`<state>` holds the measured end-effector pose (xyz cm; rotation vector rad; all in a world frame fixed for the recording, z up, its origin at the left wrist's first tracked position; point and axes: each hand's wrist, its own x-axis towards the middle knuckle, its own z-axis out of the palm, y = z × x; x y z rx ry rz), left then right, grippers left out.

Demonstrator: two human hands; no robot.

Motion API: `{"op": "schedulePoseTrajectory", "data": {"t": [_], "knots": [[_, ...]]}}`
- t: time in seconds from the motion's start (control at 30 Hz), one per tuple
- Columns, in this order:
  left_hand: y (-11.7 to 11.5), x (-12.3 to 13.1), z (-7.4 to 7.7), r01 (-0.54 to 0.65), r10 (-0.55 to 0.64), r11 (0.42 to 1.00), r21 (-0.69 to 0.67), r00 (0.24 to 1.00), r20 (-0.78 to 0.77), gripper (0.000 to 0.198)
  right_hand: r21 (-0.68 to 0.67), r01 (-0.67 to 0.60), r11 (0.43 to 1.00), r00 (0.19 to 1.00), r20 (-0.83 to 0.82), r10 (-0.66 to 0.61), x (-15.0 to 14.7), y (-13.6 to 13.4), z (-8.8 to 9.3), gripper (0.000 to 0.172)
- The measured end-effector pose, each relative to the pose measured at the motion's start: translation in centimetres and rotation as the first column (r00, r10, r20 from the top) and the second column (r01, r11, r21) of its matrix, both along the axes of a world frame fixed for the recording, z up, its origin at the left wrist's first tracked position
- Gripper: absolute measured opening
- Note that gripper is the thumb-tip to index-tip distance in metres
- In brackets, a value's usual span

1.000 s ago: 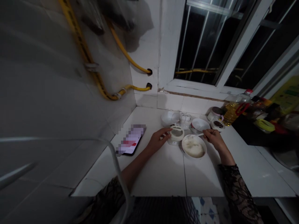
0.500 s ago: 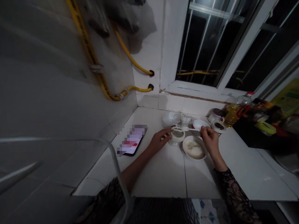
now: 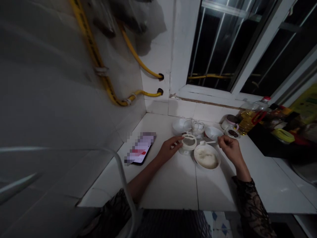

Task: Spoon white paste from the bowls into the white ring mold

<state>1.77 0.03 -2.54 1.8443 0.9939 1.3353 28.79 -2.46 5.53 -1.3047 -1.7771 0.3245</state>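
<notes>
Clasping a white round strainer (image 3: 188, 142) with the left hand (image 3: 170, 147); a white spoon (image 3: 208, 142) runs sideways to the right hand (image 3: 231, 149), fingers (image 3: 220, 140) pinched at its end, grip unclear!

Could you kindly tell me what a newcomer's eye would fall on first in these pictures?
The yellow hoses running down the wall at left catch the eye first. On the white tiled counter, the left hand holds a white ring-shaped utensil, while the right hand is just beyond a bowl of white food.
</notes>
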Motion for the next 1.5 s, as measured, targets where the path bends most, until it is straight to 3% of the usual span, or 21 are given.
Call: {"op": "schedulePoseTrajectory", "data": {"t": [0.1,0.2,0.43,0.73,1.13,1.5], "knots": [[0.0,0.0,0.0,-0.004,0.004,1.0,-0.008,1.0,0.007,0.03,-0.185,-0.041,0.982,0.999,-0.031,0.036,2.0,0.2,0.4,0.044],[-0.1,0.0,0.1,-0.003,0.004,1.0,-0.019,1.0,0.004,0.03,-0.282,-0.079,0.956,0.997,-0.006,0.08,2.8,0.3,0.5,0.04],[-0.1,0.0,0.0,-0.011,0.011,1.0,-0.013,1.0,-0.003,0.031,-0.407,-0.214,0.888,0.972,0.0,0.235,0.9,0.9,-1.1,0.037],[-0.2,0.0,0.3,-0.002,0.003,1.0,-0.018,1.0,0.013,0.031,-0.448,-0.071,0.891,0.997,-0.062,0.048,2.2,1.0,-0.5,0.041],[-0.1,0.0,0.1,-0.009,0.009,1.0,-0.009,1.0,0.007,0.03,-0.436,-0.068,0.897,0.996,-0.077,0.038,2.4,1.6,-1.4,0.041],[-0.1,0.0,0.0,-0.005,0.005,1.0,-0.006,1.0,0.009,0.029,-0.465,-0.114,0.878,0.951,-0.308,-0.04,2.5,1.7,-1.1,0.045]]}}
